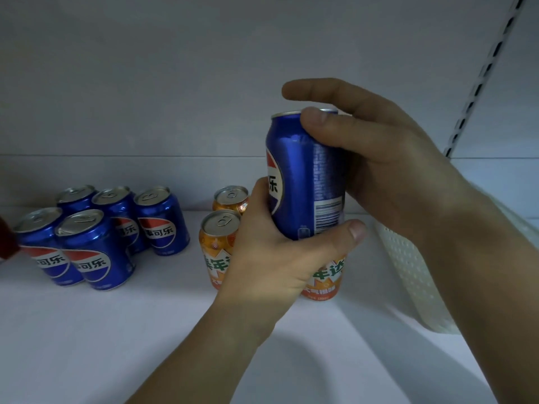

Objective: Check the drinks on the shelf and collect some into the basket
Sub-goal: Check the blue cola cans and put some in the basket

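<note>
A blue cola can (303, 170) is held upright above the white shelf (116, 330). My left hand (271, 258) grips its lower end, thumb across the bottom. My right hand (379, 167) holds its upper part, thumb on the rim and forefinger stretched over the top. Several more blue cola cans (96, 231) stand in a cluster at the left of the shelf. Orange soda cans (218, 237) stand behind my left hand, partly hidden by it. A white perforated basket (408, 269) sits at the right, mostly covered by my right forearm.
A dark red object (7, 243) shows at the left edge. The shelf's back wall is plain white, with a slotted metal upright (481, 80) at the upper right. Bare shelf surface lies in front of the cans.
</note>
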Tool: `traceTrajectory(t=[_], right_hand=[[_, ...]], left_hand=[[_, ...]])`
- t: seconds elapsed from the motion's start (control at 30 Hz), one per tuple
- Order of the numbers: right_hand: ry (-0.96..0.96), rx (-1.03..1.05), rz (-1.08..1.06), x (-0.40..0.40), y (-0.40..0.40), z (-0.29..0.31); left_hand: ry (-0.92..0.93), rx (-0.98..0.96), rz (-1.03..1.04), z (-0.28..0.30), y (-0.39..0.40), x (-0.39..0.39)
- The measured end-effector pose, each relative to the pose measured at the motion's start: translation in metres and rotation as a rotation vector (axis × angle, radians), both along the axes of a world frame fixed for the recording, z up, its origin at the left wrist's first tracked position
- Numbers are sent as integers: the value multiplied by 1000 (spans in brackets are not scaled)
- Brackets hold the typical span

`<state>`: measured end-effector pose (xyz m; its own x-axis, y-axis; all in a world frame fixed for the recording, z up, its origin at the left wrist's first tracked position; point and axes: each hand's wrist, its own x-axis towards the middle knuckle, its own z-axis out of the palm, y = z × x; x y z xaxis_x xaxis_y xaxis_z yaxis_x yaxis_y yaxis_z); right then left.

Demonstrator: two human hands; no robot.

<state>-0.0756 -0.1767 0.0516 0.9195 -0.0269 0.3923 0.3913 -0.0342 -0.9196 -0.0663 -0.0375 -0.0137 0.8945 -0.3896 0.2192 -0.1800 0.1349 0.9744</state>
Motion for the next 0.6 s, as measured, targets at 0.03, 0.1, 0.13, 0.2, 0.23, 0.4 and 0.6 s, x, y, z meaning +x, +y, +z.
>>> traceTrajectory(t=[0.03,0.1,0.13,0.2,0.23,0.4,0.6], right_hand=[[-14,-11,-25,1,0,0],[-43,-21,-88,4,1,-1],[-54,-14,-115,5,2,-1],[-60,-3,-132,8,4,-2],[-53,-4,-120,8,4,-3],[36,107,47,5,-1,-5],[-14,120,-13,9,4,-8]], left_hand=[[-21,6,38,2,0,-2],[-55,-1,113,3,-1,-4],[-65,-8,133,3,-2,-4],[-62,-16,126,3,-2,-5],[-53,-18,114,2,-2,-5],[-32,-13,66,1,0,-4],[-119,11,54,-2,2,-4]])
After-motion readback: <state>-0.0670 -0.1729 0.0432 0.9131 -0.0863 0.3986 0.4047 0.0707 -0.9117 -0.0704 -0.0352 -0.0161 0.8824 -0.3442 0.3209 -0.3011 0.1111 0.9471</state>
